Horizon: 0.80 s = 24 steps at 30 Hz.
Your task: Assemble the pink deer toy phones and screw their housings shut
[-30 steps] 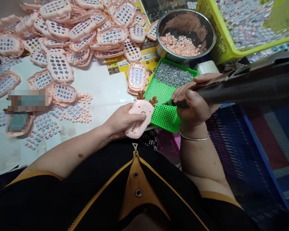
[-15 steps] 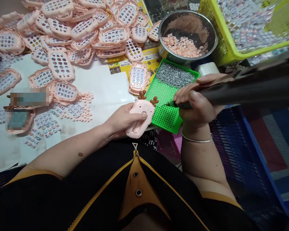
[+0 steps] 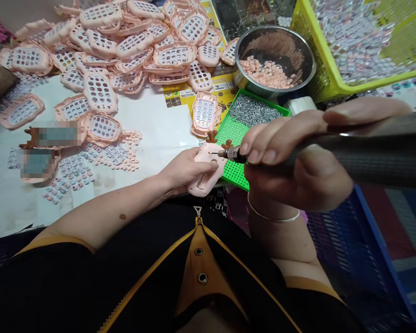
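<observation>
Our left hand [image 3: 182, 172] clasps the pink toy shell [image 3: 204, 173] by its lower edges; our right hand [image 3: 298, 157] grips the screwdriver [image 3: 333, 155], its tip touching the shell's 3 o'clock edge. We judge the shell light, rigid and smooth.

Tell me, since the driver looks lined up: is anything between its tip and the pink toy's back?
Nothing visible. The driver tip in the right hand reaches the pink toy held by the left hand, across open space.

Matt pink plastic toy shell [image 3: 208, 173]; glossy steel bowl [image 3: 275, 60]; perforated green plastic tray [image 3: 236, 169]; dark textured screwdriver [image 3: 333, 157].
</observation>
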Available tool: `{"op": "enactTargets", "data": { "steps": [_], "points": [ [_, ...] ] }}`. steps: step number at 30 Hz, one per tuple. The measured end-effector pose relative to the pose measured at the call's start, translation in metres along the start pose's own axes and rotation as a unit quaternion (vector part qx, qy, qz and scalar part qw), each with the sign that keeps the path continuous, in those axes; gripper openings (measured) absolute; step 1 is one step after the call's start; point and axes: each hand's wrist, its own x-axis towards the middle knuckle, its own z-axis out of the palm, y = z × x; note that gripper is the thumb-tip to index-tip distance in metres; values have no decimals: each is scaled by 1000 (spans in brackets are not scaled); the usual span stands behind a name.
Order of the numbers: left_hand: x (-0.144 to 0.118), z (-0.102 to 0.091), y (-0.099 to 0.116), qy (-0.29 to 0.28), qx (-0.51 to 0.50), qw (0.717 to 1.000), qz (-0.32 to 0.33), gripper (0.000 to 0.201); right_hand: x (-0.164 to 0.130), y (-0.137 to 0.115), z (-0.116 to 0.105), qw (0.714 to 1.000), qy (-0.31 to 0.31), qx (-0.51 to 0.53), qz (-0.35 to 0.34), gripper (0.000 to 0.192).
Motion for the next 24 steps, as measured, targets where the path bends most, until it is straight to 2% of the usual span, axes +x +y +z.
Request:
{"op": "enactTargets", "data": {
  "steps": [1, 4, 6, 10, 14, 20, 23, 24],
  "points": [
    [0, 0, 0, 3, 1, 1000, -2, 23, -1, 6, 2, 1000, 0, 17, -17, 18],
    [0, 0, 0, 15, 8, 1000, -3, 23, -3, 17, 2, 1000, -23, -4, -7, 19],
    [0, 1, 1, 18, 11, 1000, -4, 20, -3, 17, 2, 1000, -23, -14, 15, 18],
    [3, 0, 1, -1, 16, 1000, -23, 13, -2, 13, 4, 997, -67, 21, 45, 15],
    [7, -7, -2, -11, 56, 998, -20, 12, -4, 17, 3, 996, -73, 52, 29, 19],
    [9, -13, -8, -34, 60, 998, 3, 15, -4, 23, -3, 991, -111, 80, -4, 18],
    [7, -11, -4, -34, 59, 998, 3, 15, -2, 16, -8, 992, -106, 58, -26, 19],
    [6, -10, -3, -32, 51, 998, 2, 16, 0, 13, -10, 995, -99, 32, -10, 26]
  ]
}}
